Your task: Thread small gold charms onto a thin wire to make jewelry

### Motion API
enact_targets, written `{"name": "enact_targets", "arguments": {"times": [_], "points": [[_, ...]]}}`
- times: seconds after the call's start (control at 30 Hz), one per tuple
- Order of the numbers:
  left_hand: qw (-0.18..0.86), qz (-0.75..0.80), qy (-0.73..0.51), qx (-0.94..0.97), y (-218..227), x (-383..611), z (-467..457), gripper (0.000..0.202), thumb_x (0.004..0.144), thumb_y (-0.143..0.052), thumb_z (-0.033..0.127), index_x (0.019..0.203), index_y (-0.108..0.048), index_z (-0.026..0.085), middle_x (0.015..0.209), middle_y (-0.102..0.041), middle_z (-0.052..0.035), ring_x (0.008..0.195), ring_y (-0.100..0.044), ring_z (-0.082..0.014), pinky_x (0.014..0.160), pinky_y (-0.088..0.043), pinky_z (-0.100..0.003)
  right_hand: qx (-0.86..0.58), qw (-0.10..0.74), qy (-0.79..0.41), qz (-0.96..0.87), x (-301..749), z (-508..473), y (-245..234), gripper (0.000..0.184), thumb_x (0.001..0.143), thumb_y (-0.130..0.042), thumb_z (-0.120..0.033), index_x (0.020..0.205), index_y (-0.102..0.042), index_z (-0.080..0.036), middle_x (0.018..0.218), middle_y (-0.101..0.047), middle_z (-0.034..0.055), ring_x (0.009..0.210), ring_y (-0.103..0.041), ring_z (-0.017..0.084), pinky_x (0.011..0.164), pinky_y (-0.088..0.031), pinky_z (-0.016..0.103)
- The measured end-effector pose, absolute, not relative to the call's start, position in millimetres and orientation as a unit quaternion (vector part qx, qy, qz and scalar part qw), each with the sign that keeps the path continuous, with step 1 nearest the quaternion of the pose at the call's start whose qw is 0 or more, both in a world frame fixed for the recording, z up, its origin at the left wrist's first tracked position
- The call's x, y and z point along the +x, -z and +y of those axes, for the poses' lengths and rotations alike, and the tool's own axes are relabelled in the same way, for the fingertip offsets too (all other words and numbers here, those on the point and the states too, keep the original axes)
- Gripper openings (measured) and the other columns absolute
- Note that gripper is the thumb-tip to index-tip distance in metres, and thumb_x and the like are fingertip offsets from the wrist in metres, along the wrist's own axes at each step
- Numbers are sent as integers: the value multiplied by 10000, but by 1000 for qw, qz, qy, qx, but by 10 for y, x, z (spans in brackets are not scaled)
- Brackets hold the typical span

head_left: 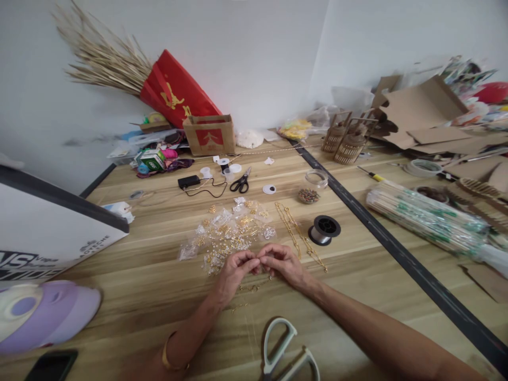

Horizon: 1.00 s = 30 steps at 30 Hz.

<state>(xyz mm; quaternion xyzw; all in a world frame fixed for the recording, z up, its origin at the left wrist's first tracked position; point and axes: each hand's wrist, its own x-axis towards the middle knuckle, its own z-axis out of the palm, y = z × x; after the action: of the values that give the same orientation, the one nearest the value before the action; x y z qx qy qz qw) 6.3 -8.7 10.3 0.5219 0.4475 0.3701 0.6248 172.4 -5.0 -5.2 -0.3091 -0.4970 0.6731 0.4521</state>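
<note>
My left hand [237, 270] and my right hand [282, 263] meet fingertip to fingertip low over the table, both pinched closed. What lies between the fingers is too small to make out. Under them on the wood is a thin gold chain [254, 288], partly hidden by the hands. Just beyond spreads a pile of clear and gold beads and findings [228, 243], some in small plastic bags. Right of the pile lie gold chains [293, 227], and beside those a black spool of clear line [324, 230]. Light-handled scissors [283, 349] rest near the front edge.
Black scissors [240, 182], a black adapter [189, 182] and a dish of small beads [308, 196] sit further back. Wrapped wooden sticks [424, 217] lie right of a dark strip [357, 211]. At left are a white box [51, 227], a purple-and-white object [51, 315] and a phone [52, 365].
</note>
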Motion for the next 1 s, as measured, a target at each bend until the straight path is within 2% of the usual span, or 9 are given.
{"name": "enact_targets", "arguments": {"times": [0.37, 0.73, 1.0], "points": [[634, 444, -374, 511, -95, 56, -96, 183, 711, -678, 309, 709, -654, 128, 605, -613, 3, 595, -553, -120, 627, -445, -240, -300, 437, -701, -477, 1728, -40, 67, 239, 732, -704, -378, 794, -643, -155, 615, -639, -4, 500, -519, 78, 444, -395, 173], [627, 455, -375, 510, -172, 82, -97, 187, 686, -693, 312, 666, -649, 132, 602, -646, -12, 583, -577, -129, 632, -479, -254, -316, 414, -711, -473, 1697, -71, 4, 329, 756, -662, -467, 745, -563, -153, 627, -573, -10, 511, -493, 72, 441, -378, 168], [587, 482, -417, 499, -131, 47, -65, 195, 620, -747, 287, 688, -652, 131, 571, -645, -1, 539, -588, -123, 574, -492, -238, -323, 442, -681, -487, 1699, -75, 62, 320, 801, -614, -468, 770, -537, -159, 598, -534, -30, 472, -465, 63, 425, -379, 165]]}}
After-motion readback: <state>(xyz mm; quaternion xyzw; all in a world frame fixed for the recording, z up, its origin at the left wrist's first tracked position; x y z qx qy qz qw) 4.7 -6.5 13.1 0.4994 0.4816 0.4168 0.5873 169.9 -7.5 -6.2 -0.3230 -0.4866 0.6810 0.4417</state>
